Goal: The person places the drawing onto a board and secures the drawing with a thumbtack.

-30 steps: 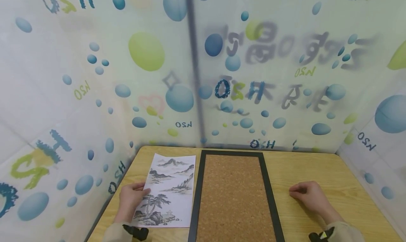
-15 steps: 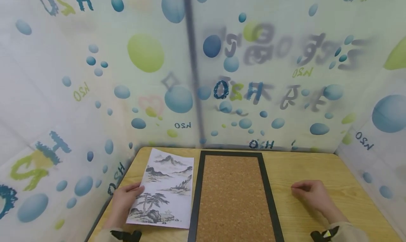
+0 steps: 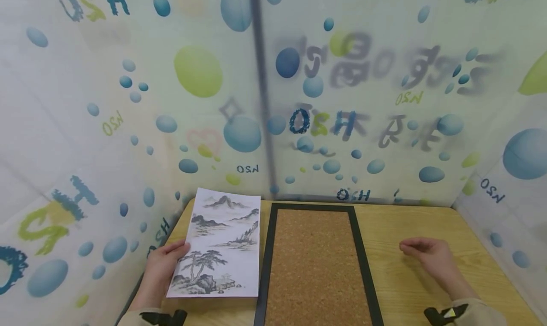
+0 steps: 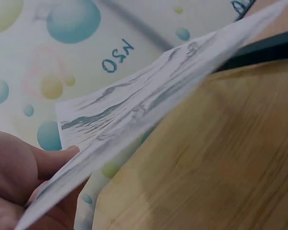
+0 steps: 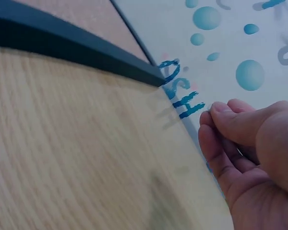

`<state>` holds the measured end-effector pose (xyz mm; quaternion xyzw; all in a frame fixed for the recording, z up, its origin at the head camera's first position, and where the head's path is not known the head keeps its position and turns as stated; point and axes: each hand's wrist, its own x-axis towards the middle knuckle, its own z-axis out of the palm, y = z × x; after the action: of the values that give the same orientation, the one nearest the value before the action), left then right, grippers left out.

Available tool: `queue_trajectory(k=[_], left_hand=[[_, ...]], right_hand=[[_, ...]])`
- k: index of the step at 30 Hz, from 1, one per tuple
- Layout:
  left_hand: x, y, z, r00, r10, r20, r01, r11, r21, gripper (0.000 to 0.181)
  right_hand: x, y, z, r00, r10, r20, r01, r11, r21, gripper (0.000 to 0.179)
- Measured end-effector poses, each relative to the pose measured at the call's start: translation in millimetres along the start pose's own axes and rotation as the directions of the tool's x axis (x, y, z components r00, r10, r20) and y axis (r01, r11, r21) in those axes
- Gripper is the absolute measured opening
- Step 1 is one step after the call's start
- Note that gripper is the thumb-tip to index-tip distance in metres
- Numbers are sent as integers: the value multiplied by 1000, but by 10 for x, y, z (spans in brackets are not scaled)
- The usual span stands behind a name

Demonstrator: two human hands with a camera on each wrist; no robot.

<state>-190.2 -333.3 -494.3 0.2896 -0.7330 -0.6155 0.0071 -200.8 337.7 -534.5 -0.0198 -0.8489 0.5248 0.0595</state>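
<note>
Left hand [image 3: 161, 266]: thumb and fingers pinching the print [image 3: 226, 250] by its left edge
print: just right of that hand, raised over the table [image 3: 410, 219]
Right hand [image 3: 433, 259]: thumb and fingertips together; whether around anything, cannot tell
Corkboard [image 3: 316, 259]: between the hands
Backdrop [image 3: 367, 174]: bubble-patterned, beyond both hands

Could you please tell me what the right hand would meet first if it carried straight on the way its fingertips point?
The right hand points leftward, so it would probably meet the right side of the black frame around the corkboard, though it might pass above: depth is unclear.
</note>
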Motion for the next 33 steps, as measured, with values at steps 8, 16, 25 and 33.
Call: queue_trajectory(k=[8, 16, 25, 33], left_hand=[[-96, 78, 81, 1000, 16, 15, -15, 998, -64, 59], [-199, 112, 243, 998, 60, 19, -58, 994, -96, 56], [-275, 125, 461, 997, 78, 29, -72, 984, -164, 52], [-365, 182, 628, 992, 111, 61, -97, 977, -192, 51]], right_hand=[[14, -169, -107, 997, 37, -63, -34, 998, 46, 37], [59, -347, -189, 987, 85, -134, -72, 992, 102, 36], [124, -537, -212, 983, 60, -171, -34, 988, 151, 38], [223, -640, -209, 984, 26, -176, 14, 975, 221, 33]])
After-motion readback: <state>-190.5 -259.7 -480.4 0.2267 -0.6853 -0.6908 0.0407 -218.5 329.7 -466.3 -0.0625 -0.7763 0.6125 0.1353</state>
